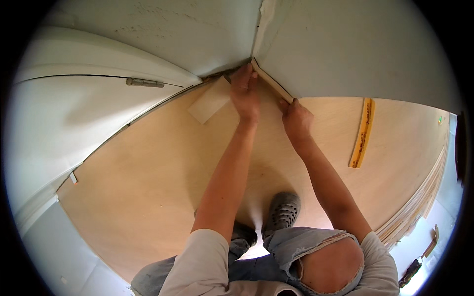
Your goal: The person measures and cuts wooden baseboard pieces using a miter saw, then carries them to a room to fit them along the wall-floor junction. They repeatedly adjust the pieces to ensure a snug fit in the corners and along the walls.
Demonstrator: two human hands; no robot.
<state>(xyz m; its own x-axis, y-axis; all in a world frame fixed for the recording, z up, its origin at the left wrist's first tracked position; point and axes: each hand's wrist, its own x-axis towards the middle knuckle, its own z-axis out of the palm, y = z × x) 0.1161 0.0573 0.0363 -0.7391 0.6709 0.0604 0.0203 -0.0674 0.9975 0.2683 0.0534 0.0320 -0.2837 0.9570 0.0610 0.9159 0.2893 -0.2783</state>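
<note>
A short, pale wooden trim strip (pixel 273 81) lies along the foot of the right-hand wall, one end in the corner. Near that corner end, my left hand (pixel 244 94) is closed against the strip, its fingertips partly hidden. My right hand (pixel 297 122) pinches the strip's nearer end, thumb and fingers pressed together. Just left of my left hand, a flat, pale rectangular piece (pixel 210 102) rests on the wood-coloured floor panel (pixel 148 192), close to the wall's foot.
To the right lies a yellow strip with dark markings (pixel 363 133). A white door or panel with a metal hinge (pixel 144 82) stands left. Stacked thin boards (pixel 412 204) line the right edge, with a dark-handled tool (pixel 411 272) beyond. My shoe (pixel 283 212) is below my hands.
</note>
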